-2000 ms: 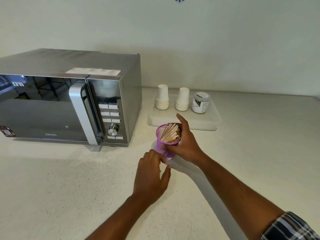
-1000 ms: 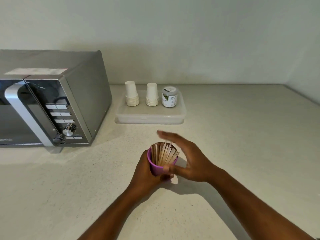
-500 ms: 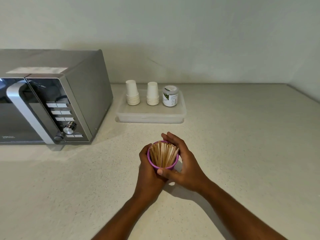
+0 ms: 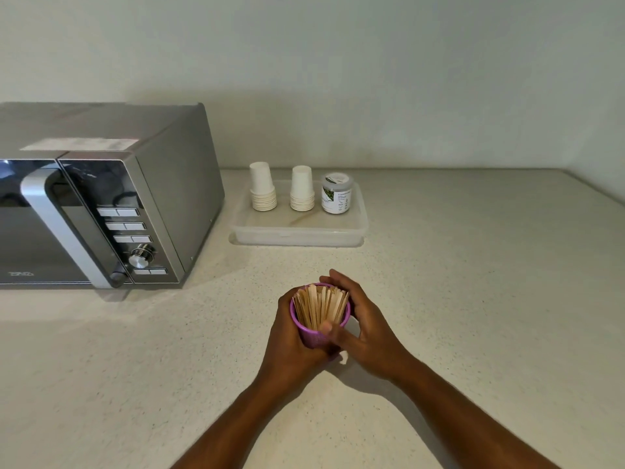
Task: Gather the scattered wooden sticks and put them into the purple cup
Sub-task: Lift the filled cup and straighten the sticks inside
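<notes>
1. Speckled counter holds everything.
2. Microwave at left, logo unreadable.
3. Tray behind: two paper cup stacks, jar, label illegible.
4. Left hand and right hand both wrap the purple cup; right thumb now on the near rim.
5. Sticks upright inside the cup, unchanged.

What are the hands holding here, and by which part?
Both hands hold the purple cup of wooden sticks by its sides: the left hand wraps the left wall, the right hand the right wall and far rim.
</notes>
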{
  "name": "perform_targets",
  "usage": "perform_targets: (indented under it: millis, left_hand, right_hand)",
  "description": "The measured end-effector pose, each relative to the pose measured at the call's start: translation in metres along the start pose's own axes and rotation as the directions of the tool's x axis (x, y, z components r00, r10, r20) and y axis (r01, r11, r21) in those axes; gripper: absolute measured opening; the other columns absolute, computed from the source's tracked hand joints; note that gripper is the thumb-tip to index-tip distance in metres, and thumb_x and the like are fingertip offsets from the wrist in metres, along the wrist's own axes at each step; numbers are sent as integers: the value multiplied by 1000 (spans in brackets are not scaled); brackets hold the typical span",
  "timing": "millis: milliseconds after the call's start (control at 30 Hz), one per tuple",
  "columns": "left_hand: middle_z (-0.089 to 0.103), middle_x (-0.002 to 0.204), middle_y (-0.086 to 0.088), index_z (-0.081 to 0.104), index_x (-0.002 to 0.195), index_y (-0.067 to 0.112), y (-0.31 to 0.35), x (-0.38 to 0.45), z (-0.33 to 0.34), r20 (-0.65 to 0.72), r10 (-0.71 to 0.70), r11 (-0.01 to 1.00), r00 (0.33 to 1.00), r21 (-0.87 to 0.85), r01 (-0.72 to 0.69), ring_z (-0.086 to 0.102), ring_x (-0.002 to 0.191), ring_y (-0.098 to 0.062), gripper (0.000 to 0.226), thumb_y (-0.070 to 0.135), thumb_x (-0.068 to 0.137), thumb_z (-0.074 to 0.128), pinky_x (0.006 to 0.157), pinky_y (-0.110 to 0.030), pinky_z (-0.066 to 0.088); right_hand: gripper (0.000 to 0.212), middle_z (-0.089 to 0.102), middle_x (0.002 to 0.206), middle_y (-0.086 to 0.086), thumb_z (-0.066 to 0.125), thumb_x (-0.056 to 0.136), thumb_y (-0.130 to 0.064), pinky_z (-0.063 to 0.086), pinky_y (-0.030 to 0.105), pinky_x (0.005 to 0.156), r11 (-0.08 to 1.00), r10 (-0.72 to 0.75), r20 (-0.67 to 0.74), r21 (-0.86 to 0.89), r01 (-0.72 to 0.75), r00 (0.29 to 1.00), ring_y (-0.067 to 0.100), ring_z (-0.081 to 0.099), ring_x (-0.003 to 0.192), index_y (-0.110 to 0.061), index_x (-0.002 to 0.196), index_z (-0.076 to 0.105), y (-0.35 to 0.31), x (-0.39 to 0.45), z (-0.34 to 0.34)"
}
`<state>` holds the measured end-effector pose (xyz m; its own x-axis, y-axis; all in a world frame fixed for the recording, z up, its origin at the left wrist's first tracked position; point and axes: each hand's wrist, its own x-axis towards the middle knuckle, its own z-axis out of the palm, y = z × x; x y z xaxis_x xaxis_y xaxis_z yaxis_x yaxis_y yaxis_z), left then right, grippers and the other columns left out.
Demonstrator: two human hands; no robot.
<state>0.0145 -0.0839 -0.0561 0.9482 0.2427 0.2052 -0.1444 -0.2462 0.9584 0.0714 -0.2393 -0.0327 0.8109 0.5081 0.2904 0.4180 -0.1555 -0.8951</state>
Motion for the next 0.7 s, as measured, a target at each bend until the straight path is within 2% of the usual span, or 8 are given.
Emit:
perform_targets:
  millis: [100,133,233,300,400,500,567,700]
  left_hand:
    - [65,112,28,40,125,59,1,5,-3,37,1,1000,999,21,-2,65,106,1,85,31,60,86,79,-11,52]
    - [66,111,24,40,125,58,1,8,-5,38,2,1000,999,28,-3,65,105,1,84,33,59,84,80,-11,52]
    - [65,118,15,44,132,42,-1,14,-10,20,-3,1000,1000,20,2,65,107,-4,87,34,58,89,87,-22,58]
    - [63,121,20,46,133,39,-6,20,-15,-7,-33,999,999,2,33,64,111,-5,93,36,55,97,85,-28,61]
    - [59,118,33,44,128,53,-13,25,-24,15,-66,998,998,-15,66,61,111,2,95,37,53,100,73,-26,62]
    - [61,117,32,46,129,53,-19,32,-30,32,-104,994,994,-37,105,65,107,0,92,37,56,99,69,-29,63]
    - [62,119,29,46,132,50,-20,38,-31,40,-120,992,992,-21,121,67,106,-4,91,42,58,98,70,-30,63]
    - [58,115,43,45,126,52,-19,54,-38,58,-82,991,995,114,75,63,105,7,81,62,59,88,72,-10,54]
  right_hand:
    - [89,42,155,-20,65,82,-73,48,32,111,999,-21,38,-29,22,999,4,46,141,-39,155,28,-2,7,5]
    - [91,40,157,-20,63,81,-75,48,31,112,999,-21,53,-46,24,998,3,44,141,-39,156,26,-3,11,6]
    - [98,34,161,-19,58,80,-80,44,28,114,991,-22,105,-131,36,994,2,39,144,-36,159,21,-5,23,5]
    - [98,32,163,-16,49,80,-83,39,26,115,994,-9,53,-111,15,999,1,36,146,-32,159,22,-8,37,2]
    - [75,54,151,-6,44,91,-69,49,32,110,996,22,-85,-83,-29,996,8,53,135,-23,151,42,-10,65,-6]
    - [37,76,114,-1,55,102,-41,60,38,92,971,-25,-213,-238,-27,977,12,71,104,-16,125,69,-6,106,-15]
    - [20,78,98,-3,63,100,-29,60,33,81,934,-78,-249,-358,-17,965,11,72,89,-16,109,76,1,136,-18]
    - [13,78,97,-5,68,95,-28,58,34,78,804,-116,-225,-593,-41,967,13,70,84,-21,100,78,12,193,-21]
